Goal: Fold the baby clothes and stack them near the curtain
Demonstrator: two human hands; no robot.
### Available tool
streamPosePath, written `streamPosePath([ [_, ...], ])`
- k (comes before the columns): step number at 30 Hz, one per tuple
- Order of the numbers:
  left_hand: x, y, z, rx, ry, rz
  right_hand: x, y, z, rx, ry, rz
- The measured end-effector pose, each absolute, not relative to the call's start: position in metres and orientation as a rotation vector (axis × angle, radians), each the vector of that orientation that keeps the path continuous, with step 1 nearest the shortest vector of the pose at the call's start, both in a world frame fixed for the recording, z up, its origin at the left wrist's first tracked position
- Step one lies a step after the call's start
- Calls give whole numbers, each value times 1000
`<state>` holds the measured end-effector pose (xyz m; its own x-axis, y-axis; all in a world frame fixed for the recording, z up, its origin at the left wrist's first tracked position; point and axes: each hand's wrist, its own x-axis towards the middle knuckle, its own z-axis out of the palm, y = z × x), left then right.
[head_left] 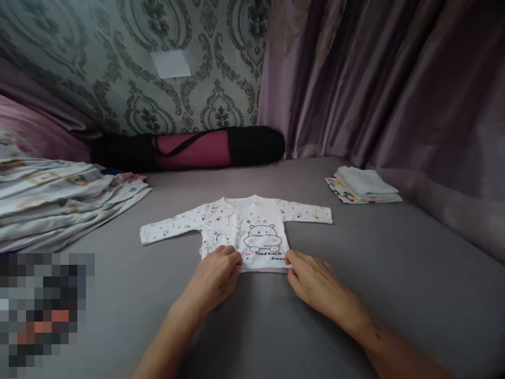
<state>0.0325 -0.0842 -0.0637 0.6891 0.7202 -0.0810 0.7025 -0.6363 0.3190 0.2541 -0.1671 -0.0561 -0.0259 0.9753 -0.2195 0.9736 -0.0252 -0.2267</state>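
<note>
A small white baby shirt point(262, 218) lies spread flat on the grey sheet, its neckline away from me and both long sleeves stretched out sideways. Its front carries a cartoon hippo with lettering, and the sleeves have a small scattered print. My left hand point(221, 271) pinches the bottom hem left of the lettering, fingers closed on the cloth. At the hem's right corner, my right hand point(311, 273) grips the fabric between thumb and fingers. Both hands cover parts of the hem.
A heap of printed cloths point(67, 205) lies at the left. At the right sits a small folded stack of clothes point(366, 184). A black and maroon long bag point(193, 149) rests against the patterned wall, beside purple curtains point(315, 79). The lower left corner is pixelated.
</note>
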Motion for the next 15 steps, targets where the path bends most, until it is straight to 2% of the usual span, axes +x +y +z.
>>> streamPosePath([
  [11,49,-90,-66,2686,1315,61,270,-161,-47,-2020,-1983,817],
  [15,53,-91,-74,2685,1305,167,274,-150,-58,-1973,-1873,843],
])
